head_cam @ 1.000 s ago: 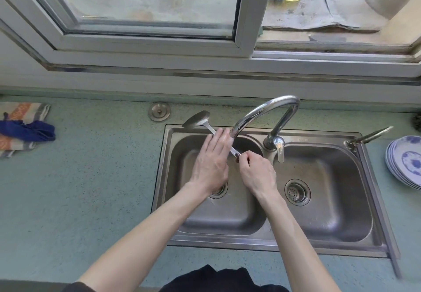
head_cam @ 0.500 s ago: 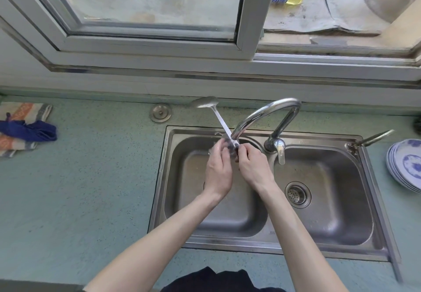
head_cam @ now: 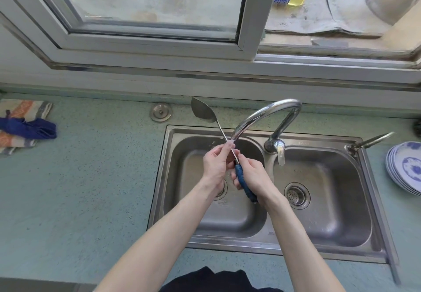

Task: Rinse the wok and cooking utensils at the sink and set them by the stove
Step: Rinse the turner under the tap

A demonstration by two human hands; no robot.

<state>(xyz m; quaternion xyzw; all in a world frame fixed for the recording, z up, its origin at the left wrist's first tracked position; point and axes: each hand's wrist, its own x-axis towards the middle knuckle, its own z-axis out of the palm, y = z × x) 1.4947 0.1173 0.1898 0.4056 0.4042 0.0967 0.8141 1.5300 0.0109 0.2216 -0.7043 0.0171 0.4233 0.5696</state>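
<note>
Since the earlier frames the spatula (head_cam: 224,135) has swung from lying low toward the left to standing more upright, its blade now raised over the back rim of the sink (head_cam: 255,245) and turned edge-on, and its blue grip has come clear of the palm. Both hands have drawn a little nearer to the body.

Its long axis runs from the right hand (head_cam: 252,178), up and away to the left, passing just under the mouth of the tap (head_cam: 266,115). That hand is wrapped round the blue grip at the near end. The left hand (head_cam: 216,166) pinches the thin metal shaft just below the spout, fingertips closed on it, so it is the nearer hand to the blade. Whether water is running cannot be told for certain.

By the look of it, the left fingers are rubbing along the shaft, and the blade lies further up that same line, over the left basin's far edge. No wok or stove is in view; plates (head_cam: 405,166) sit stacked at the right edge of the counter (head_cam: 91,189).
</note>
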